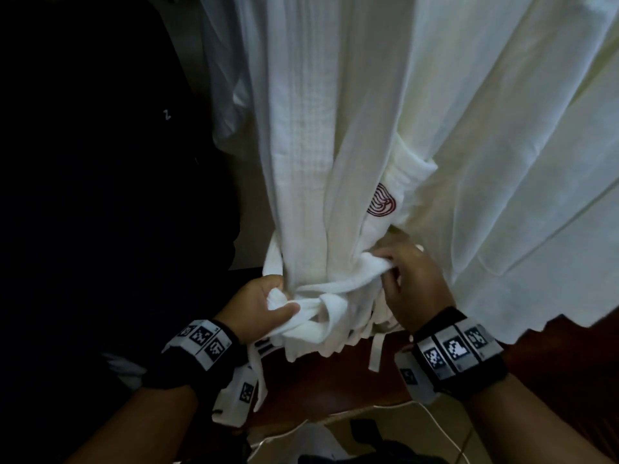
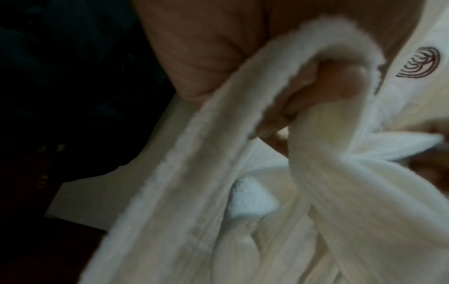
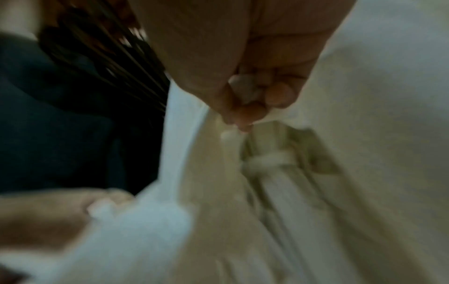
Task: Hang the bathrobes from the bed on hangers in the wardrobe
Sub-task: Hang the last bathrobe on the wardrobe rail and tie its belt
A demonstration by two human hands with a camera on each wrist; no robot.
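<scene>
A white bathrobe (image 1: 311,135) with a red emblem (image 1: 382,199) hangs in front of me in the head view. Its belt (image 1: 335,289) is wrapped round the waist, with a knot (image 1: 326,304) at the front. My left hand (image 1: 268,304) pinches one end of the belt to the left of the knot. My right hand (image 1: 407,279) grips the other end on the right. In the left wrist view the belt (image 2: 243,119) loops over my fingers (image 2: 337,84). The right wrist view shows my fingertips (image 3: 252,107) closed on cloth above the knot (image 3: 264,162).
A second pale robe (image 1: 519,162) hangs at the right, close beside the first. The left side of the wardrobe (image 1: 100,162) is dark. A brown wooden ledge (image 1: 335,380) lies below the robes, with pale floor (image 1: 385,430) and a thin white cable (image 1: 442,426) beneath.
</scene>
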